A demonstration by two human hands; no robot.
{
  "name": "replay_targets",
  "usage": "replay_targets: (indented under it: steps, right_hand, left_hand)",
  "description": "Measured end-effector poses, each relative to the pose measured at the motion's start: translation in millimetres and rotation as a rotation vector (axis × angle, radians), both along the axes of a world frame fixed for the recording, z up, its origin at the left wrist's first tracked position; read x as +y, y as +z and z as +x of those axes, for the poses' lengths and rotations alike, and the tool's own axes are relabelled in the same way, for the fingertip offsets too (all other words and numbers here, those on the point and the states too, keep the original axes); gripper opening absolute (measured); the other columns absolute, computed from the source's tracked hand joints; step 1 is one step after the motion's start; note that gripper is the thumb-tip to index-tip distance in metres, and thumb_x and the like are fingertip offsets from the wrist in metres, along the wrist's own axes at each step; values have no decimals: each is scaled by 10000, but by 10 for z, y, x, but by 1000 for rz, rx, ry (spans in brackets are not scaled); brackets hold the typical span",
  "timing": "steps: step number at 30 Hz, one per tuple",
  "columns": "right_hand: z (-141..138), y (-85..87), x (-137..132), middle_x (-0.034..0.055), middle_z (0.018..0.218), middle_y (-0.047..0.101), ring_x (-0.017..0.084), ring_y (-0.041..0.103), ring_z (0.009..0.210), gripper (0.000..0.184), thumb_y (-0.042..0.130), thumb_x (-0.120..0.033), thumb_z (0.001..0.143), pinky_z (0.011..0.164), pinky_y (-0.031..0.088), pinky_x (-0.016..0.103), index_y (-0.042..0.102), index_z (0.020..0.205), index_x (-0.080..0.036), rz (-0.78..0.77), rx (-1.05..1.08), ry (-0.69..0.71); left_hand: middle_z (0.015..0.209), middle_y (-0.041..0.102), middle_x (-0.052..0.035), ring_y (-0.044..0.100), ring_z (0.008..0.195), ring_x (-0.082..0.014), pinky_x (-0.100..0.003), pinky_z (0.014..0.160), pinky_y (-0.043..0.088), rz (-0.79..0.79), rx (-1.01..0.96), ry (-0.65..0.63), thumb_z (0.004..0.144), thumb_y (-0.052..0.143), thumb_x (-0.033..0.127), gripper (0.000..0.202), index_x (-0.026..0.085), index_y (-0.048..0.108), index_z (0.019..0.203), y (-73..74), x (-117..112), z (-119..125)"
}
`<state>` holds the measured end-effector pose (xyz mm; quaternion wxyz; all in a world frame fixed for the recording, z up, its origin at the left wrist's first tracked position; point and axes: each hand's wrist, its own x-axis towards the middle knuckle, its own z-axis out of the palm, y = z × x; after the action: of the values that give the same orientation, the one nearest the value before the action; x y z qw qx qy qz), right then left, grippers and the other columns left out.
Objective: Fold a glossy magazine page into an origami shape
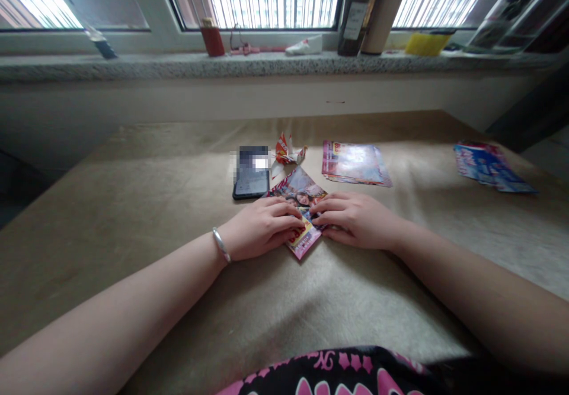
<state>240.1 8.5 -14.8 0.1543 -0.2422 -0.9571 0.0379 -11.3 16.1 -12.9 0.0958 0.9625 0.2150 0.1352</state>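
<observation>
- A printed sheet lies cornerwise on the table before the person, partly covered by the fingers of both hands
- The left hand and right hand rest there, fingers stretched out, tips nearly meeting; whether either pinches the paper, I can't tell
- A phone and a folded paper shape crowd its far side
- A leaflet stack sits beyond the right hand, blue leaflets farther right
- Along the windowsill stand a red bottle and a dark jar

Phone obstacle beyond left hand
</observation>
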Motion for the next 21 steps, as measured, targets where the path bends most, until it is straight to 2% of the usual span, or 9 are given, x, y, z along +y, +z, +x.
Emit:
replay_targets:
  steps: [7,21]
  right_hand:
    - [-1,-6,-2,82,1113,661,213,591,1030,204,536,-260,858,861,497,388,674,993,-193,-4,7,-10]
    - [3,-13,5,71,1120,656,213,578,1044,203,531,-270,861,869,491,380,667,991,-195,-32,8,-17]
  left_hand:
    - [1169,608,-54,519,1098,-213,-407,984,386,-93,8,-23,912,463,314,266,247,600,1130,39,6,-19]
    - [1169,600,-53,512,1089,-217,-394,979,387,-57,14,-17,884,502,327,270,229,604,1114,14,-4,-13]
